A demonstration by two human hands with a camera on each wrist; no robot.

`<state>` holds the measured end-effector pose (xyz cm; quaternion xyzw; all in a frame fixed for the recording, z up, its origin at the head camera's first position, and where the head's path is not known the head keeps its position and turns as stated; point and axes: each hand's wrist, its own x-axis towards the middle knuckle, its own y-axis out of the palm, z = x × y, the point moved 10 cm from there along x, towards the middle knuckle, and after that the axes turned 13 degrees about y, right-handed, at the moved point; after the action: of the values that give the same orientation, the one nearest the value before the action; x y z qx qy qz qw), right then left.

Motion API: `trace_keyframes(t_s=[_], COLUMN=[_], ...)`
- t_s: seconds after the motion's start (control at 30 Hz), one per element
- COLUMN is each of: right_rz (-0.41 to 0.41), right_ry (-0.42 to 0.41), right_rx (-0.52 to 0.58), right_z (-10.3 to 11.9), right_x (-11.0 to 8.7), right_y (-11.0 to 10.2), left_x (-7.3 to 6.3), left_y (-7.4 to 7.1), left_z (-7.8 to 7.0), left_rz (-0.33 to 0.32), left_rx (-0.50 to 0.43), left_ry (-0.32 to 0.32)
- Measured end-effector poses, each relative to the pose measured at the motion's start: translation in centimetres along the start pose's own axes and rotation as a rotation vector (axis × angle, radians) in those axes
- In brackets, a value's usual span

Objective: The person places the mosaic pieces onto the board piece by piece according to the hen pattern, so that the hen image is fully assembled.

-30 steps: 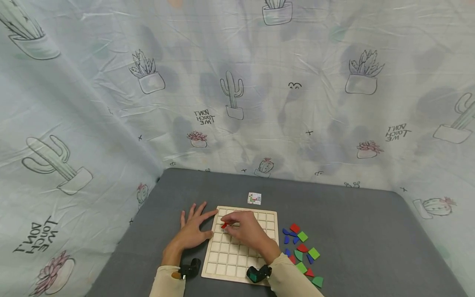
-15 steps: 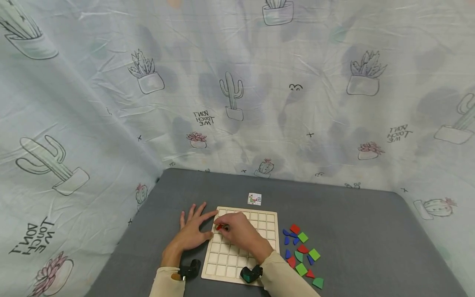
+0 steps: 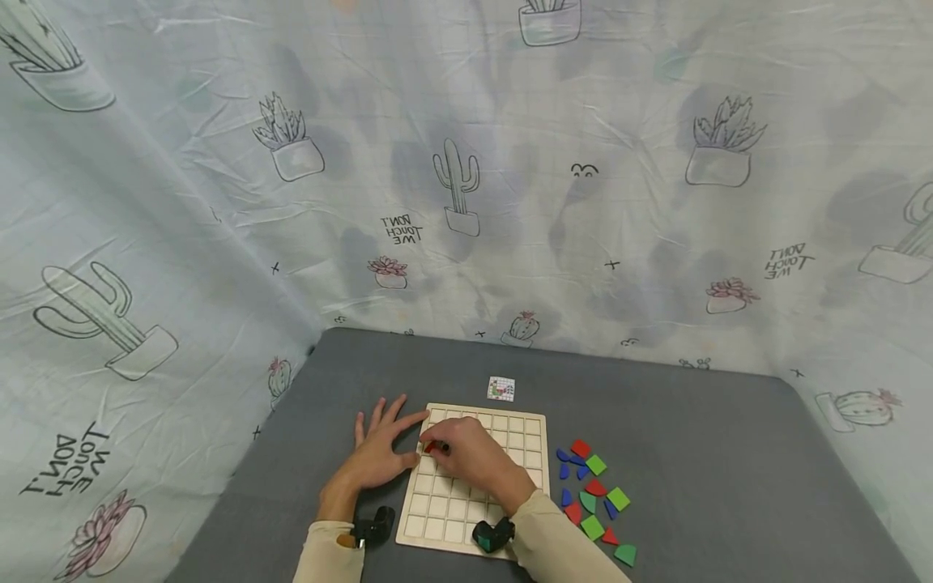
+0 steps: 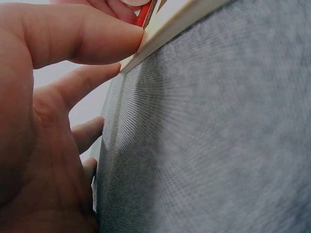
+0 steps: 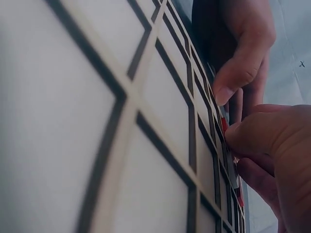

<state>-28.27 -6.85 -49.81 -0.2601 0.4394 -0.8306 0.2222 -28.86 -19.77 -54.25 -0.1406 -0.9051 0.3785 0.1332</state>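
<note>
My right hand [image 3: 474, 453] is over the upper left part of a pale wooden grid board [image 3: 455, 508], its thumb and fingertips pinching a flat red puzzle piece [image 3: 432, 446] at the left column. The fingers cover much of the piece, so its shape cannot be told. In the left wrist view the red puzzle piece [image 4: 144, 14] shows just inside the board's rim [image 4: 170, 24]. My left hand [image 3: 375, 461] lies spread at the board's left side, thumb and index fingertip touching its edge. The right wrist view shows both hands close together past the grid bars [image 5: 130, 94].
Several loose flat pieces lie right of the board, among them a red square [image 3: 581, 448], a green square [image 3: 618, 497] and a blue piece [image 3: 611, 508]. A small printed pattern card [image 3: 500, 389] lies behind the board. A patterned curtain [image 3: 510, 202] hangs beyond the grey table [image 3: 692, 470].
My right hand has moved a little left with the red puzzle piece, to the left column, and stayed there over the last half second. My left hand has kept its place.
</note>
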Motion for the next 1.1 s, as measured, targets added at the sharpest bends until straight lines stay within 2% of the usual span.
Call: trace_keyframes(t_s=[0.23, 0.57, 0.87, 1.1], right_rz=[0.027, -0.019, -0.023, -0.064], right_ry=[-0.017, -0.011, 0.123, 0.211], right_rx=[-0.006, 0.066, 0.327, 0.396], right_z=[0.5, 0.7, -1.3, -3.6], right_x=[-0.2, -0.4, -2.1, -5.3], right_y=[0.3, -0.2, -2.3, -5.3], left_x=[-0.2, -0.4, -0.4, -0.5], left_y=[-0.1, -0.3, -0.2, -0.1], left_z=[0.1, -0.2, -0.1, -0.1], left_rz=[-0.003, 0.001, -0.01, -0.009], left_rx=[0.002, 0.004, 0.012, 0.01], left_ry=[-0.004, 0.003, 0.002, -0.005])
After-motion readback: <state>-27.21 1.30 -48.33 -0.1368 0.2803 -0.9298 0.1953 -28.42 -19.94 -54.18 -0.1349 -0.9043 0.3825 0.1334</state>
